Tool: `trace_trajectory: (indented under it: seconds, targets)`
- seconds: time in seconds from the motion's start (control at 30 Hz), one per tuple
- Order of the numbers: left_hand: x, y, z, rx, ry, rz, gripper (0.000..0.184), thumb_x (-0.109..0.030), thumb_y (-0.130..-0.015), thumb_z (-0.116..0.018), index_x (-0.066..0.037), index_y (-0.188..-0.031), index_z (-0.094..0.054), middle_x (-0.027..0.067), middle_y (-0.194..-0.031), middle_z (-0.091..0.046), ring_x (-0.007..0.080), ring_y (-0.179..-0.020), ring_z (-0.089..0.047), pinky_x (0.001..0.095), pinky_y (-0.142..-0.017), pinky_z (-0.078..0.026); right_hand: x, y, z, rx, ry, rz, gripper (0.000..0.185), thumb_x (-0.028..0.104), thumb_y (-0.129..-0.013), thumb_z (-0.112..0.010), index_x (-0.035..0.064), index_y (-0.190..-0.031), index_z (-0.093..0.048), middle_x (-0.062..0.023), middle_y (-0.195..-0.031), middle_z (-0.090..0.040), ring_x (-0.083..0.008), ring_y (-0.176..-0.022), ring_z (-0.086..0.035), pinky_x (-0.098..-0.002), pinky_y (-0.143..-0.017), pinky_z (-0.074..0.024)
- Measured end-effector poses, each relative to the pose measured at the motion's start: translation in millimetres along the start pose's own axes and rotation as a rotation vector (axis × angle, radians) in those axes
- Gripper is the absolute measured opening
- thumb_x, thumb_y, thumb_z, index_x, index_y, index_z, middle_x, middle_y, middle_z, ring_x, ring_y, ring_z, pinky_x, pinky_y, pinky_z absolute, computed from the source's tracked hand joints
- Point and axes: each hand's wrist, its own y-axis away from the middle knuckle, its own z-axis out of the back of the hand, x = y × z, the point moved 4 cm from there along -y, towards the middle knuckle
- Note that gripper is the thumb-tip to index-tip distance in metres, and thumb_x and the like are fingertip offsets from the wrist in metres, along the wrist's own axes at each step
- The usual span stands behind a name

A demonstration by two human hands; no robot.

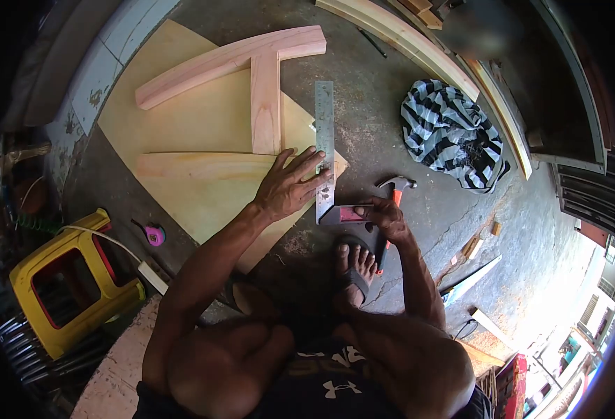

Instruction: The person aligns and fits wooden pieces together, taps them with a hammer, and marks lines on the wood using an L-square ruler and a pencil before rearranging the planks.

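Note:
My right hand (389, 220) grips the stock of a try square (325, 119), whose long metal blade points away from me. My left hand (290, 185) lies with fingers stretched out, fingertips at the blade's edge. Under and beside that hand is a pale plank (206, 165), its right end hidden by the hand. An upright wooden piece (266, 105) runs from this plank up to a curved wooden piece (230, 59). These pieces lie on a plywood sheet (195, 195). Just beyond my right hand is a claw hammer (397, 187) with an orange and black handle.
A pink tape measure (155, 235) and a yellow toy-like frame (63, 272) stand at left. Black-and-white checked cloth (454, 133) lies right, near long timber pieces (405, 42). A handsaw (471, 281) rests on the floor at lower right. My sandalled foot (355, 271) is close to the hammer.

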Motion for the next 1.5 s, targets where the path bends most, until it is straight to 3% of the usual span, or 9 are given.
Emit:
trace_trajectory:
  seconds: [0.17, 0.27, 0.43, 0.63, 0.77, 0.93, 1.13, 1.4, 1.5]
  targets:
    - [-1, -2, 3, 0.018, 0.006, -0.005, 0.053, -0.02, -0.085, -0.078, -0.02, -0.137, -0.067, 0.0116, -0.156, -0.049, 0.0293, -0.146, -0.044, 0.0543, -0.119, -0.03, 25, -18, 20, -0.184, 0.469, 0.31, 0.048, 0.046, -0.095, -0.072, 0.0019, -0.115, -0.073, -0.0091, -0.088, -0.074, -0.0148, -0.076, -0.069, -0.0324, -0.069, -0.0538]
    - [-1, -2, 2, 0.035, -0.029, -0.001, 0.046, -0.026, -0.089, -0.075, -0.018, -0.134, -0.068, 0.0117, -0.154, -0.05, 0.0292, -0.146, -0.043, 0.0542, -0.119, -0.029, 82, -45, 35, -0.247, 0.367, 0.049, 0.042, 0.043, -0.096, -0.069, 0.0043, -0.112, -0.073, -0.0168, -0.085, -0.073, -0.0291, -0.078, -0.075, -0.0416, -0.07, -0.0563]
    - [2, 0, -3, 0.035, -0.044, -0.01, 0.047, -0.025, -0.088, -0.076, -0.021, -0.134, -0.067, 0.0105, -0.154, -0.049, 0.0283, -0.146, -0.043, 0.0544, -0.12, -0.029, 148, -177, 88, -0.777, 0.854, 0.8, 0.021, 0.025, -0.097, -0.06, 0.0119, -0.112, -0.069, -0.0256, -0.103, -0.07, -0.0496, -0.091, -0.068, -0.0557, -0.075, -0.0559]
    - [5, 1, -9, 0.023, -0.036, -0.044, 0.057, -0.025, -0.082, -0.08, -0.022, -0.137, -0.064, 0.0113, -0.153, -0.048, 0.0305, -0.143, -0.046, 0.0557, -0.118, -0.03, 208, -258, 113, -0.905, 1.149, 0.635, 0.032, 0.02, -0.097, -0.054, 0.0142, -0.129, -0.06, -0.0204, -0.135, -0.061, -0.0435, -0.12, -0.061, -0.05, -0.098, -0.0536]
    - [7, 2, -11, 0.005, -0.029, -0.041, 0.052, -0.022, -0.083, -0.08, -0.021, -0.134, -0.067, 0.0111, -0.153, -0.049, 0.03, -0.14, -0.05, 0.0548, -0.115, -0.033, 209, -239, 101, -0.708, 1.135, 0.43, 0.031, 0.018, -0.094, -0.057, 0.0081, -0.123, -0.06, -0.0278, -0.122, -0.066, -0.0447, -0.109, -0.067, -0.052, -0.093, -0.0544]
    - [5, -1, -3, -0.002, 0.046, 0.008, 0.047, -0.021, -0.086, -0.077, -0.02, -0.133, -0.07, 0.01, -0.151, -0.054, 0.0277, -0.14, -0.05, 0.0511, -0.114, -0.034, 155, -99, 36, -0.489, 0.444, 0.526, 0.048, 0.018, -0.087, -0.067, 0.0084, -0.133, -0.061, -0.0117, -0.07, -0.065, -0.0191, -0.065, -0.066, -0.0359, -0.066, -0.0547]
    - [1, -5, 3, -0.03, 0.026, -0.022, 0.046, -0.019, -0.084, -0.077, -0.017, -0.13, -0.071, 0.0111, -0.149, -0.055, 0.0289, -0.134, -0.054, 0.0514, -0.111, -0.038, 98, 17, -29, -0.248, -0.426, 0.345, 0.038, 0.012, -0.093, -0.058, 0.0004, -0.129, -0.066, -0.0043, -0.091, -0.067, -0.0139, -0.085, -0.064, -0.0302, -0.08, -0.0521]
    - [-2, -6, 6, -0.086, 0.029, -0.04, 0.043, -0.02, -0.083, -0.079, -0.014, -0.126, -0.072, 0.0123, -0.145, -0.058, 0.0286, -0.13, -0.056, 0.0503, -0.108, -0.04, 65, 25, -38, -0.365, 0.195, 0.193, 0.036, 0.019, -0.104, -0.059, 0.0017, -0.135, -0.057, -0.0057, -0.081, -0.069, -0.0162, -0.084, -0.07, -0.0319, -0.081, -0.055]
    - [-3, -8, 8, -0.109, 0.034, -0.054, 0.044, -0.015, -0.08, -0.078, -0.012, -0.124, -0.073, 0.0133, -0.145, -0.058, 0.0295, -0.128, -0.057, 0.0501, -0.105, -0.041, 82, 20, -53, -0.483, 0.168, 0.43, 0.028, 0.024, -0.101, -0.064, 0.0021, -0.118, -0.069, -0.0182, -0.087, -0.075, -0.0265, -0.081, -0.076, -0.0375, -0.073, -0.0574]
